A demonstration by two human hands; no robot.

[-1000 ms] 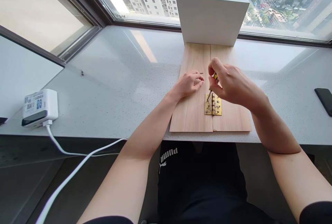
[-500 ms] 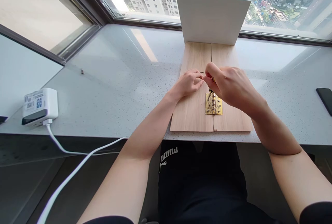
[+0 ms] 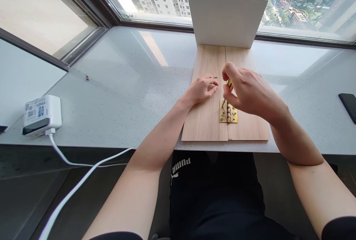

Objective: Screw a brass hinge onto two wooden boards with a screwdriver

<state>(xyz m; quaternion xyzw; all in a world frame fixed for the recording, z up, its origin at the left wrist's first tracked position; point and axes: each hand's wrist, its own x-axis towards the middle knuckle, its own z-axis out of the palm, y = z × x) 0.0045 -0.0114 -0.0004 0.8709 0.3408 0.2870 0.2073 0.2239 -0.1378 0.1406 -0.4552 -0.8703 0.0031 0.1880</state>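
Note:
My right hand point(image 3: 247, 90) grips a screwdriver point(image 3: 229, 83) with a yellow and black handle. Its shaft slants down, and the tip meets the upper part of the left leaf of a brass hinge point(image 3: 228, 117). That hinge lies over the seam between two pale wooden boards point(image 3: 205, 130), with fixings showing on its right leaf. On the left board rests my left hand point(image 3: 204, 87), its fingers loosely bent and apart, with nothing seen in them. A short dark mark or thin piece point(image 3: 215, 77) shows on the board just beyond its fingertips.
A white box point(image 3: 226, 16) stands upright at the boards' far end by the window. On the speckled counter point(image 3: 119, 95), a white adapter point(image 3: 42, 114) sits left, its white cable point(image 3: 83, 180) hanging over the front edge. A dark phone point(image 3: 348, 106) lies far right.
My right hand's thumb and forefinger have parted more, showing more of the screwdriver handle. The fingertips of my two hands, close together before, are now apart. The hinge and boards stay put.

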